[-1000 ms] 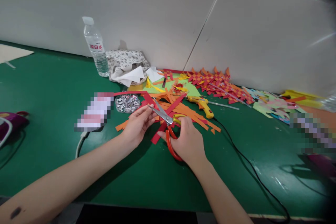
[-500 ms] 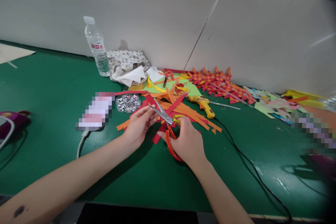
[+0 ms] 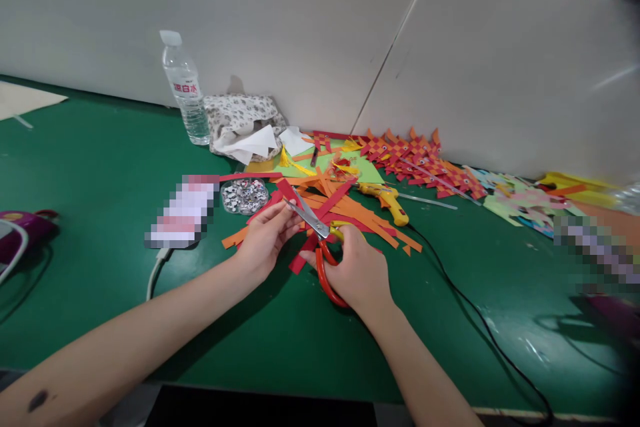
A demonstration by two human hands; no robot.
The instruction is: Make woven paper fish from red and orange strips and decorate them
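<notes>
My right hand (image 3: 363, 270) is wrapped round the red-handled scissors (image 3: 315, 221), which point up and to the left with their blades parted a little. The blade tips lie at the fingers of my left hand (image 3: 267, 237). That hand is closed in a pinch, and whatever is between the fingertips is too small and covered to make out. Beneath and behind both hands spreads a loose pile of orange paper strips (image 3: 367, 215) and red paper strips (image 3: 340, 199).
Left of the pile are a box of googly eyes (image 3: 245, 196) and a blurred phone (image 3: 185, 210) on a cable. A yellow glue gun (image 3: 387, 200) trails a black cord rightward. Behind stand a water bottle (image 3: 184, 90), a tissue pack (image 3: 240, 113) and woven paper fish (image 3: 415, 157).
</notes>
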